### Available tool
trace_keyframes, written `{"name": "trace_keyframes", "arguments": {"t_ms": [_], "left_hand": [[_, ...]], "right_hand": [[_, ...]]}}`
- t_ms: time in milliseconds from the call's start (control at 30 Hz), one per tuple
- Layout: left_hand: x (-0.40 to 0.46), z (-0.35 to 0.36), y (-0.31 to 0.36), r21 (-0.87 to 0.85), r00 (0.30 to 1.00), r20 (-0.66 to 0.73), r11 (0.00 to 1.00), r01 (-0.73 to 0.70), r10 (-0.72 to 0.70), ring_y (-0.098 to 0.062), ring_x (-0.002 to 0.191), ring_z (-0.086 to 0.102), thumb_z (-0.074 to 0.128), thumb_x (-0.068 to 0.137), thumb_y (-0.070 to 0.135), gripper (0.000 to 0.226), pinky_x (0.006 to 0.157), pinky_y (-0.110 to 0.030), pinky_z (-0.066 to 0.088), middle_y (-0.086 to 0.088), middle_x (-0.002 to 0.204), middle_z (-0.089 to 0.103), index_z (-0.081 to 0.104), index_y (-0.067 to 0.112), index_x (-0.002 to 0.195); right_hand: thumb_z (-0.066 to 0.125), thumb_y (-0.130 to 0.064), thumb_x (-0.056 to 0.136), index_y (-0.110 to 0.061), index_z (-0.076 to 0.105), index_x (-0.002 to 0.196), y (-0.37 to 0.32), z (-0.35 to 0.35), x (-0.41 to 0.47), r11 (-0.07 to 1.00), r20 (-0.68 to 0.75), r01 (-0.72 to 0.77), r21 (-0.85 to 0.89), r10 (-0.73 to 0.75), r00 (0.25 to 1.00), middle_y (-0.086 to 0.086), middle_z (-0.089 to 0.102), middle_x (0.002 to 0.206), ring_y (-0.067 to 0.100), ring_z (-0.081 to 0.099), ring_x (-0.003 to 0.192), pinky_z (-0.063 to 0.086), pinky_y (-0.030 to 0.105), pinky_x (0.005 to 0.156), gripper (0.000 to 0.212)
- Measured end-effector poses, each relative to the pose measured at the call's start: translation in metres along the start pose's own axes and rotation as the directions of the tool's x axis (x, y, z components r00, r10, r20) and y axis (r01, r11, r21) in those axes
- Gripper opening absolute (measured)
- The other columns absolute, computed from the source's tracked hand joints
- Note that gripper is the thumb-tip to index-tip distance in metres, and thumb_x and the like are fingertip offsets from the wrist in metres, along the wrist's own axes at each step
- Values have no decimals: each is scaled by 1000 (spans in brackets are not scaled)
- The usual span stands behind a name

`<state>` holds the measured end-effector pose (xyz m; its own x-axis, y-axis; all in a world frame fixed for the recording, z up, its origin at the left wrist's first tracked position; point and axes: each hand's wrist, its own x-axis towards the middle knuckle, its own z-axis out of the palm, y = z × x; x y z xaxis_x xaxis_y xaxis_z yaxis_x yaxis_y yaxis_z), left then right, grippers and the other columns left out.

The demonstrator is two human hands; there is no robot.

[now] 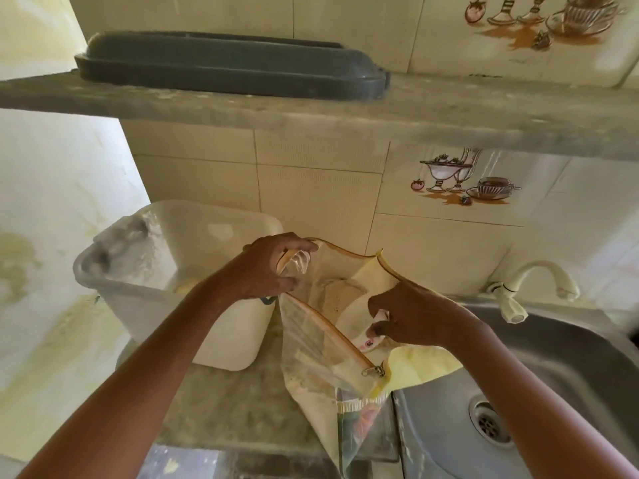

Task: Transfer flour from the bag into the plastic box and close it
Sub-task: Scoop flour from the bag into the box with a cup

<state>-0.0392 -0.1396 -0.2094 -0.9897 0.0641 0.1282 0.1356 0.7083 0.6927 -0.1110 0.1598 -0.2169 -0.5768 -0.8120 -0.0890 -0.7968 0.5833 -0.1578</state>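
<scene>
While both hands work at the mouth of the bag, the box (179, 271) stands at the left on the tabletop (221, 406), close to the tiled wall, its top open and its inner walls dusted white with flour. Its lower part looks filled with white. Above it, on the shelf (449, 112), lies a dark grey lid (228, 69), well apart from the box.

Just right of the box, the left hand (273, 267) reaches across its near corner and grasps the far left edge of the bag's rim, fingers curled round clear plastic. The bag (321, 344) is a clear zip pouch with an orange zipper band, standing between box and sink and held open; its zipper pull (375, 370) hangs at the near end of the band. Pale yellow packaging and a patch of tan flour show inside it. The lower part of the bag hangs over the front of the tabletop.

Further right, the right hand (411, 312) is inside the bag's mouth, its fingers pinching a white packet edge with small print. Beyond it lies the steel sink (560, 368), with its drain (489, 425) and a cream tap (532, 288) at the wall.
</scene>
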Motion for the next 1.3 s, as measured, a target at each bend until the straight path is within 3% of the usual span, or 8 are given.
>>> {"name": "trace_keyframes", "arguments": {"t_ms": [233, 333, 400, 533, 733, 867, 1067, 1300], "left_hand": [[-4, 1, 5, -4, 998, -17, 999, -54, 54, -16, 105, 67, 83, 81, 12, 75, 62, -50, 63, 22, 123, 57, 54, 40, 144], [-4, 2, 7, -22, 1000, -12, 999, -29, 29, -17, 97, 69, 82, 82, 10, 77, 50, -48, 61, 21, 124, 55, 51, 38, 147], [-4, 2, 6, 1, 999, -14, 999, -34, 34, -8, 92, 69, 82, 82, 13, 78, 55, -45, 62, 20, 129, 54, 48, 38, 148], [-4, 1, 5, 15, 1000, -16, 1000, -4, 5, 1, 80, 64, 82, 84, 11, 78, 52, -20, 50, 14, 128, 55, 47, 32, 151], [-3, 1, 6, 38, 1000, -19, 999, -16, 17, -8, 120, 58, 80, 80, 30, 81, 99, -49, 51, 21, 132, 54, 42, 40, 151], [-4, 1, 3, 3, 1000, -1, 1000, -23, 23, -12, 124, 57, 82, 81, 27, 83, 82, -49, 62, 17, 135, 53, 41, 40, 152], [-1, 0, 3, 5, 1000, -19, 1000, -24, 24, 8, 117, 56, 84, 82, 19, 83, 104, -41, 53, 18, 130, 57, 43, 27, 154], [-1, 0, 5, 38, 999, -11, 999, -38, 39, 3, 117, 60, 82, 79, 27, 86, 106, -52, 49, 20, 127, 57, 41, 25, 155]], "right_hand": [[60, -30, 99, -20, 61, 124, -24, 21, 40, 915, 105, -2, -403, 49, 993, 8, 60, 126, 26, 65, 110, 54, 38, 89, 28], [72, -20, 89, -19, 70, 103, -41, 14, 50, 854, 27, -5, -521, 22, 999, 13, 63, 99, 30, 69, 94, 56, 39, 73, 14], [66, -15, 93, -16, 67, 97, -45, 13, 57, 941, 9, -91, -326, 100, 995, 7, 43, 72, 32, 65, 90, 48, 36, 72, 4], [40, -19, 104, -16, 54, 91, -33, 35, 72, 955, 235, -146, -259, 209, 949, -3, 36, 74, 15, 40, 64, 34, 26, 57, 19], [43, -14, 105, -3, 58, 130, -41, 43, 73, 976, 392, -66, -208, 145, 908, -3, 32, 74, 20, 49, 72, 37, 30, 61, 31], [47, -10, 105, -4, 57, 130, -49, 41, 68, 989, 405, -45, -138, 98, 909, -2, 37, 79, 13, 44, 70, 37, 27, 62, 28], [56, -18, 101, -11, 62, 126, -32, 63, 89, 993, 461, -38, -115, 88, 883, 6, 52, 102, 37, 63, 109, 53, 45, 92, 27], [57, -14, 98, -10, 66, 112, -13, 72, 97, 998, 465, 19, -52, 8, 885, 14, 65, 106, 32, 64, 95, 54, 43, 84, 18]]}}
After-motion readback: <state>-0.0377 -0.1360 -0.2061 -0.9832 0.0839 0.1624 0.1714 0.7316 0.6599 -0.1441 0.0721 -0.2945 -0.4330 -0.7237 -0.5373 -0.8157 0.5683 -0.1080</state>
